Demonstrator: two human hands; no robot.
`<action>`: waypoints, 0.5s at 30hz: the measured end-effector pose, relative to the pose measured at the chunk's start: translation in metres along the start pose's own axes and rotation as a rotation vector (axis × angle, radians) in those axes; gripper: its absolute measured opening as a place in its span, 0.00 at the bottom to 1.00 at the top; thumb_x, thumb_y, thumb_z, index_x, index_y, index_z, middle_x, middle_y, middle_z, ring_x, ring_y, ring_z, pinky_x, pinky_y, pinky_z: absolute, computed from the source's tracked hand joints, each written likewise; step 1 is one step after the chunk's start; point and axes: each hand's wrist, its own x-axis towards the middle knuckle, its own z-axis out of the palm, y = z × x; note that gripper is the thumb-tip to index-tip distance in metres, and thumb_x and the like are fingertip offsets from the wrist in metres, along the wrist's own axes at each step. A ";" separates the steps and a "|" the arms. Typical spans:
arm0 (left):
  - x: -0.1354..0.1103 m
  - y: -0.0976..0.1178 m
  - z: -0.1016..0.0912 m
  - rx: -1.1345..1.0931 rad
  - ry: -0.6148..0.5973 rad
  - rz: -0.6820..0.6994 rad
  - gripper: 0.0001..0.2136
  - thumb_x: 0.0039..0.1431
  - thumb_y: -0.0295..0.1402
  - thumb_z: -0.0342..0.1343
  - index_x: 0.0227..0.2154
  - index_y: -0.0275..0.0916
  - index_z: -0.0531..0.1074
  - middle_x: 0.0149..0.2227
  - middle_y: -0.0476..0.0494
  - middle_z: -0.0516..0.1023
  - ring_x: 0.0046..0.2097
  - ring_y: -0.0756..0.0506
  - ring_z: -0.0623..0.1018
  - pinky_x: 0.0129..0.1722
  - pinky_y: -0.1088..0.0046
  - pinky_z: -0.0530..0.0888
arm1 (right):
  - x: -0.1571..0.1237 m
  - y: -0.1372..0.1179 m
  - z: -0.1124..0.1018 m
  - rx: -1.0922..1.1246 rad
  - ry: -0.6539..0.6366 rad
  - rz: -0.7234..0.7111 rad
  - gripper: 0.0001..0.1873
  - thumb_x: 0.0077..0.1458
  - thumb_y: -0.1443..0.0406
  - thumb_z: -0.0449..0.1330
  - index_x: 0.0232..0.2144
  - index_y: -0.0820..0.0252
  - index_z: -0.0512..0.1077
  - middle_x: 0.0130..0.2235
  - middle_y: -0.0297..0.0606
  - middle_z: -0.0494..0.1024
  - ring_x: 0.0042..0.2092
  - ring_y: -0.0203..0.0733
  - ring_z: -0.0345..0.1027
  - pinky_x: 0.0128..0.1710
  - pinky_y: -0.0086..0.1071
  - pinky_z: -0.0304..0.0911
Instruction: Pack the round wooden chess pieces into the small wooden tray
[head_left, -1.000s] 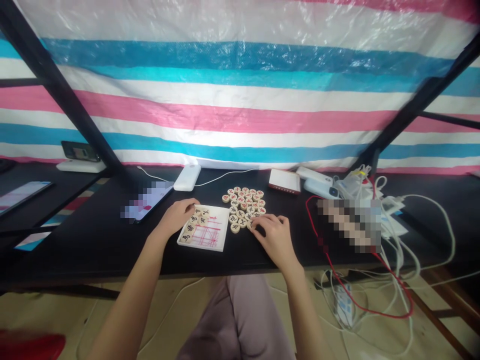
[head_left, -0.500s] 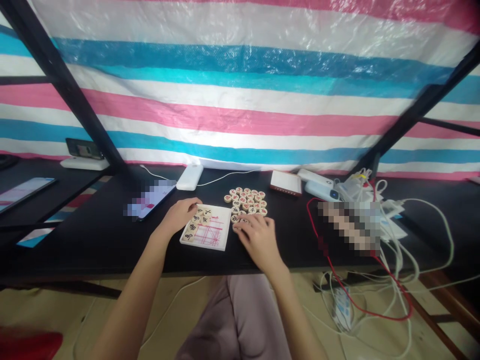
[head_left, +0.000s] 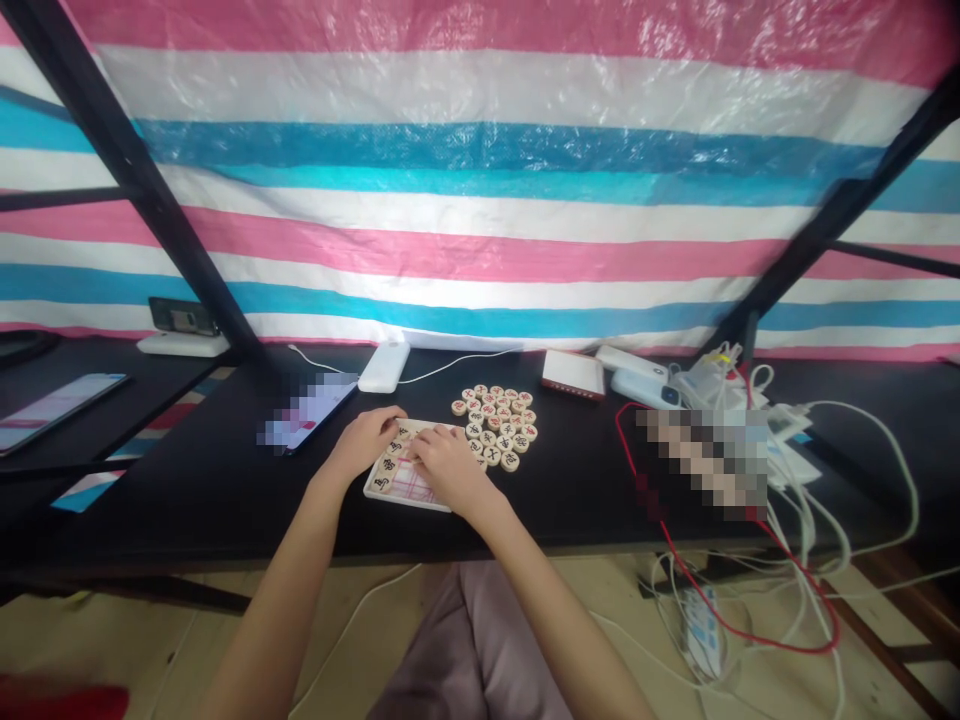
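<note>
A shallow white box [head_left: 405, 503] lies in front of me, its bottom marked with a pinkish-red grid. Along its left side stand several Chinese chess pieces [head_left: 382, 483] with black characters. My left hand [head_left: 365, 437] grips the box's far left corner, fingers curled at the rim. Over the box's right half is my right hand [head_left: 450, 463], its fingers bent and closed together, tips down by the pieces; what they hold is hidden. Just beyond it, a flat cluster of loose Chinese chess pieces [head_left: 504, 420], red and black, rests on the black table [head_left: 585, 480].
A phone [head_left: 319, 410] and a white power bank [head_left: 384, 367] with a cable lie to the left. A box lid [head_left: 572, 375] sits beyond the pieces. Tangled white cables [head_left: 795, 500] and a red cord [head_left: 750, 630] hang at the right edge. Striped sheeting [head_left: 480, 220] closes off the back.
My right hand has moved left from the loose pieces to over the box, uncovering the near pieces of the cluster. My left hand stays at the box's corner. The view has shifted slightly.
</note>
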 end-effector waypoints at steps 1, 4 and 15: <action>0.000 0.000 0.000 -0.001 -0.002 -0.002 0.14 0.54 0.31 0.43 0.37 0.43 0.73 0.35 0.47 0.78 0.36 0.46 0.75 0.35 0.73 0.65 | -0.003 0.001 -0.002 0.034 0.013 0.011 0.06 0.58 0.68 0.54 0.36 0.58 0.70 0.41 0.38 0.74 0.44 0.42 0.63 0.41 0.36 0.52; -0.001 0.002 -0.001 -0.006 -0.002 -0.009 0.14 0.53 0.31 0.43 0.36 0.43 0.73 0.35 0.48 0.78 0.35 0.46 0.74 0.33 0.74 0.64 | -0.015 0.007 -0.011 0.166 0.091 0.044 0.07 0.55 0.64 0.58 0.38 0.56 0.71 0.41 0.36 0.75 0.43 0.40 0.65 0.44 0.36 0.50; -0.002 0.003 -0.002 0.011 -0.014 -0.037 0.13 0.55 0.32 0.43 0.36 0.44 0.72 0.34 0.49 0.77 0.35 0.46 0.74 0.32 0.74 0.63 | -0.094 0.106 -0.044 0.050 0.281 0.430 0.09 0.58 0.64 0.54 0.39 0.55 0.71 0.42 0.37 0.76 0.43 0.43 0.67 0.38 0.33 0.55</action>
